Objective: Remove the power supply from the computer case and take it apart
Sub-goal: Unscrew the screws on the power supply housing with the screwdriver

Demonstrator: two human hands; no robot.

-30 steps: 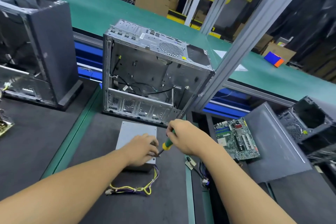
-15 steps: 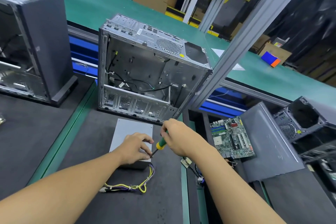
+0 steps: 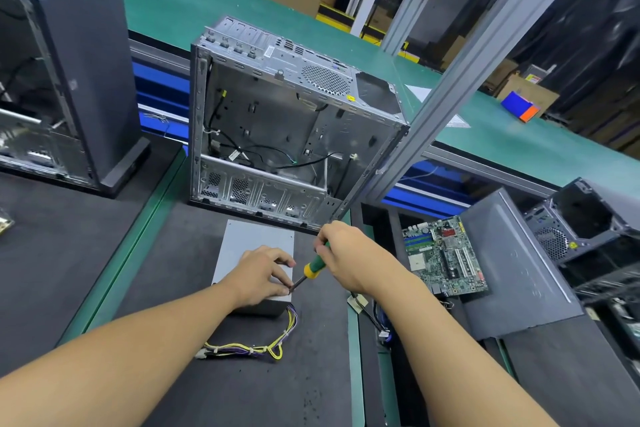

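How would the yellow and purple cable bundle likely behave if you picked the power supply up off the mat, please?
The cable bundle would probably dangle limply, since it already lies in loose curves on the mat. Its ties should keep the wires together. It leaves the power supply at one corner, so it may drag and snag.

- The tabletop is covered in dark mats with green strips between them.
- An open, stripped computer case stands toward the far edge.
- The grey power supply lies flat just in front of it, its yellow and purple wire bundle trailing toward the near edge.
- A second, dark case stands at the far left.
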